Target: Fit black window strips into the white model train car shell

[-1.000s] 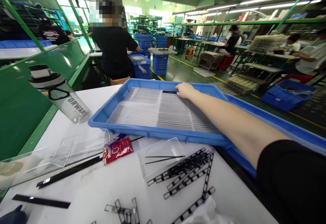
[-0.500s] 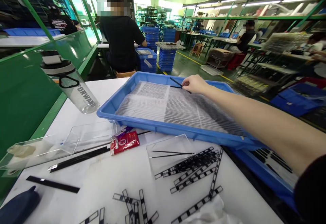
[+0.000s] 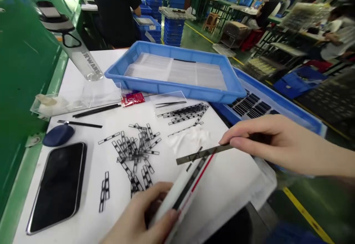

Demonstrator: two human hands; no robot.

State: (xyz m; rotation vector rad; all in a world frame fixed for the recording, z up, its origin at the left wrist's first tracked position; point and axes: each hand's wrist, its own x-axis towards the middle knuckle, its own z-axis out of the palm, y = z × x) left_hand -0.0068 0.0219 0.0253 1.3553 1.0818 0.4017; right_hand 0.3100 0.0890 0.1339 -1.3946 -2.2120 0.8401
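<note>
Across the white desk (image 3: 83, 214), from the left: a black smartphone (image 3: 57, 188) lies flat near the edge, with a dark blue rounded pad (image 3: 58, 134) just above it. Further in sits a loose heap of thin black-and-clear segmented strips (image 3: 135, 155).

The left hand (image 3: 138, 214) has a closed grip on a white rectangular sheet pack (image 3: 222, 184), its fingers wrapped around the raised edge. A red line and a black band run along that edge; blur prevents identifying the pack's material.

Beyond the pack, black tweezers (image 3: 166, 104) rest on a clear acrylic sheet (image 3: 177, 99), just in front of a shallow blue plastic tray (image 3: 172, 90) lined with rows of clear strips.

The right hand (image 3: 266, 140) holds a narrow grey translucent strip (image 3: 203, 153) in a tight pinch between thumb and forefinger — the other fingers curled behind. The strip extends leftward from that pinch, its far end above the white sheet pack.

At far right, a second blue plastic tray (image 3: 277, 97) holds black-patterned pieces.
</note>
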